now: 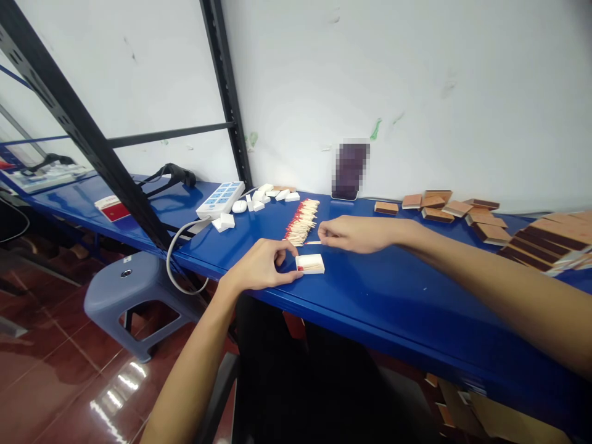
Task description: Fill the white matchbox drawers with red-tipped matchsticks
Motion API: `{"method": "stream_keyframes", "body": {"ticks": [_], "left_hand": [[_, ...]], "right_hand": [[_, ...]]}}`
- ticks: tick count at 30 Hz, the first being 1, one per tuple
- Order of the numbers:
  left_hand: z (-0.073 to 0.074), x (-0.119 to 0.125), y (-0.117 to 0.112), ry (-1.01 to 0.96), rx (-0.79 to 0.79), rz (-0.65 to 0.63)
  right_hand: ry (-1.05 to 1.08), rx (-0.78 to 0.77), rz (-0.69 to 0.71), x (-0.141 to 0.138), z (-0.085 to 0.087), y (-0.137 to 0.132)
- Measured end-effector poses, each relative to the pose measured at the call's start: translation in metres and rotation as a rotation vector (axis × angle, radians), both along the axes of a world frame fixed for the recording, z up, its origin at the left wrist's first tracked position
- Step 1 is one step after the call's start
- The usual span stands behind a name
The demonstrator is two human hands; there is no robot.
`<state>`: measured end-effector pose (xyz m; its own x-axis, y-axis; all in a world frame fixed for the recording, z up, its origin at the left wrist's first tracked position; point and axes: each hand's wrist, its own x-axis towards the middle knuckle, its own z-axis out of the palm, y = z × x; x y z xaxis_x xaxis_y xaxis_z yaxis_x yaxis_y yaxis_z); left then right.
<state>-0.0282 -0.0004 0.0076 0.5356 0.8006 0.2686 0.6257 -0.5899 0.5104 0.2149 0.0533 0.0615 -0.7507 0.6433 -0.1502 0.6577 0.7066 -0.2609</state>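
My left hand (271, 264) grips the left end of a small white matchbox tray (316, 269) between thumb and fingers, on the blue tabletop near its front edge. A few red-tipped matches (309, 267) lie inside the tray. Just behind it, my right hand (340, 234) pinches a match (313, 243) by its plain end, the stick pointing left. A long heap of red-headed matches (301, 221) stretches back from there toward the wall, heads to the left.
Several white trays (266, 194) lie at the back left beside a power strip (222, 198). A phone (350, 171) leans on the wall. Brown matchbox sleeves (456, 208) are scattered at the right, near stacked ones (546, 240). A stool (134, 290) stands left; a black rack post (87, 123) rises there.
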Motion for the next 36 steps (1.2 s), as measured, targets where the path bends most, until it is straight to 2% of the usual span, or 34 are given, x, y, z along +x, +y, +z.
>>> {"method": "stream_keyframes", "body": {"ticks": [4,11,15,19,24,28,36], "left_hand": [[0.0,0.0,0.001,-0.009,-0.003,0.004],[-0.002,0.0,0.002,0.002,0.003,0.009],[-0.001,0.0,0.001,0.004,0.014,0.009],[0.001,0.002,0.0,-0.001,-0.001,0.005],[0.001,-0.001,0.0,-0.032,-0.078,-0.039],[0.0,-0.005,0.001,-0.062,-0.155,-0.076],[0.001,-0.006,0.001,-0.058,-0.151,-0.071]], "right_hand": [[0.016,-0.039,0.076,-0.002,0.01,-0.012],[0.022,-0.024,0.046,-0.019,-0.004,-0.027],[0.072,-0.062,0.022,-0.022,-0.003,-0.029],[0.187,0.006,-0.005,-0.021,-0.004,-0.022],[0.289,0.153,-0.042,-0.025,-0.021,-0.006],[0.296,0.13,-0.042,-0.038,-0.03,-0.001],[0.254,0.13,-0.1,-0.053,-0.039,0.003]]}}
